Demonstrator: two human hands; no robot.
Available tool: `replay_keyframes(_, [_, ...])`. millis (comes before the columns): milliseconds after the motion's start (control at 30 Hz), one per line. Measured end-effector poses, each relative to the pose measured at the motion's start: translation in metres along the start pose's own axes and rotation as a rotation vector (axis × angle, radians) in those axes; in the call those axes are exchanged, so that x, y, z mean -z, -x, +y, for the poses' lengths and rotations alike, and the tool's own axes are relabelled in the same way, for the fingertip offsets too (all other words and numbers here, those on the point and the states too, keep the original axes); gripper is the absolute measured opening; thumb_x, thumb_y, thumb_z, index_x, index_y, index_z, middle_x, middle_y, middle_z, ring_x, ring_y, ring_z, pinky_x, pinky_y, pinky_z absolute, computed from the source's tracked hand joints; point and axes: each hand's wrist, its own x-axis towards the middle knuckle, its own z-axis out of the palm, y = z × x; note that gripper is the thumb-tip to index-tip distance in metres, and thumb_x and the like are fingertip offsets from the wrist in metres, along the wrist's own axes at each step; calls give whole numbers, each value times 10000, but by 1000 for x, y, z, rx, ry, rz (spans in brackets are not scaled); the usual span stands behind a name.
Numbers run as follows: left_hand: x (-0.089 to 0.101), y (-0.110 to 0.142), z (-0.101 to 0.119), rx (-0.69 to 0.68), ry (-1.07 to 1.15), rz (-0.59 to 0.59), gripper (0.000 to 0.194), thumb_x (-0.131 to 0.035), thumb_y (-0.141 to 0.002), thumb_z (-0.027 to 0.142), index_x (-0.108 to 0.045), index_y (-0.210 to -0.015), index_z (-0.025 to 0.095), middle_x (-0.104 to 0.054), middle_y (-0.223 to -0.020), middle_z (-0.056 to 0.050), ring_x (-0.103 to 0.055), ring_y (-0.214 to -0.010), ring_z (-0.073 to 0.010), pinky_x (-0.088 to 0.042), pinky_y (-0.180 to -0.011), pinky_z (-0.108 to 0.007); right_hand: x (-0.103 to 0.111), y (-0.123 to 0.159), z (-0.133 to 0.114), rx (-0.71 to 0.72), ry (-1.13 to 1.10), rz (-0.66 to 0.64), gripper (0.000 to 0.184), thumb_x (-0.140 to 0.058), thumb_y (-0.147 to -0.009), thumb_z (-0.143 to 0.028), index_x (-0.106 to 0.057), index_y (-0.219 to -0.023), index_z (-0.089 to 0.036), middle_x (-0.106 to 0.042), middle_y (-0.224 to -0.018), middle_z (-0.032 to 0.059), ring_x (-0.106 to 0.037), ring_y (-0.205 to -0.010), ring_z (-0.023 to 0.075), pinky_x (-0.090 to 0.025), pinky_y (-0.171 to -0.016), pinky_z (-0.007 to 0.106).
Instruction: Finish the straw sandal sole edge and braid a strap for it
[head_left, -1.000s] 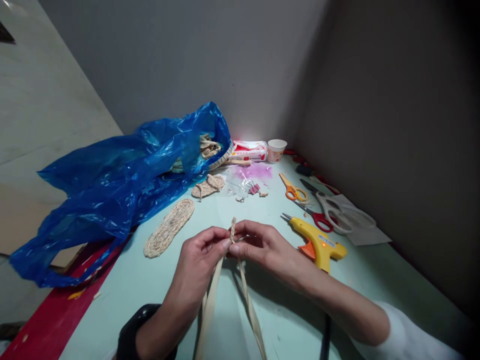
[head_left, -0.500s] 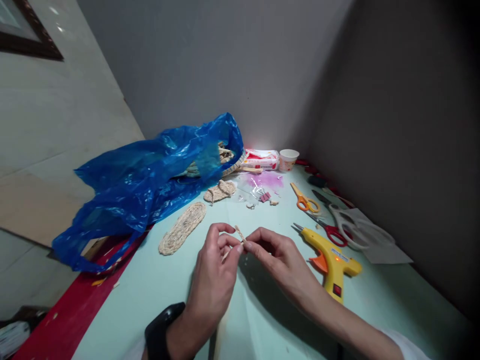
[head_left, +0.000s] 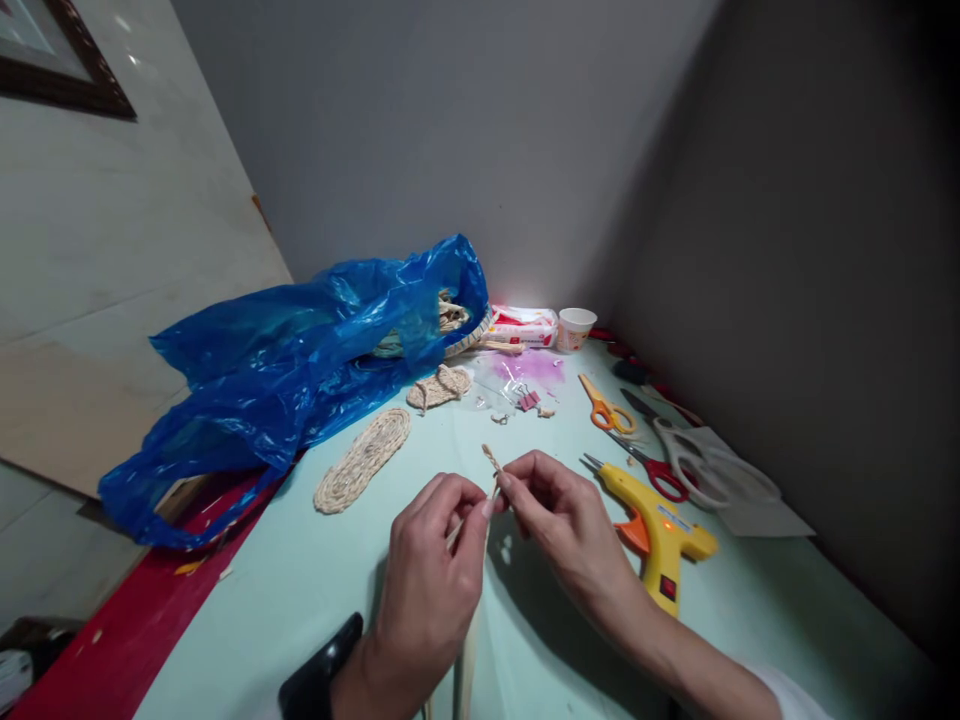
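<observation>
My left hand (head_left: 431,580) and my right hand (head_left: 559,520) meet over the pale green table (head_left: 315,590), both pinching a thin straw braid (head_left: 491,460) whose plaited tip sticks up between the fingertips. Loose flat straw strands (head_left: 471,640) hang from the pinch down toward me. A black watch sits on my left wrist. A yellow glue gun (head_left: 656,520) lies just right of my right hand. A flat oval woven straw sole (head_left: 364,460) rests to the left of my hands.
A crumpled blue plastic bag (head_left: 300,360) holding straw lies at the back left. Orange scissors (head_left: 607,410), red scissors (head_left: 660,470) and large white scissors (head_left: 709,465) lie at the right. A small woven piece (head_left: 439,385), binder clips (head_left: 529,400), a paper cup (head_left: 575,328) and a packet (head_left: 521,325) sit by the wall.
The view has tilted up and shifted. My hands stay pinched on the braid; its tip now points up to the right, and the loose strands hang closer together beneath my left hand.
</observation>
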Motion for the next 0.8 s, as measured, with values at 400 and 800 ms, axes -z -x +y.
replay_keyframes(400, [-10, 11, -12, -593, -360, -36, 172, -516, -882, 34, -649, -857, 140, -643, -735, -58, -602, -652, -183, -453, -622, -300, -7, 2, -1, -251, -648, -44, 214, -646, -862, -303, -622, -755, -119, -452, -590, -30, -284, -545, 72, -216, -522, 224])
replay_keyframes(800, [4, -18, -9, 326, 493, -104, 245, -628, -850, 315, -592, -652, 176, -545, -683, 7, -527, -699, -149, -404, -681, -263, -9, 10, -11, -182, -345, -206, 295, -591, -911, -364, -583, -712, -146, -419, -566, -48, -267, -499, 78, -192, -488, 229])
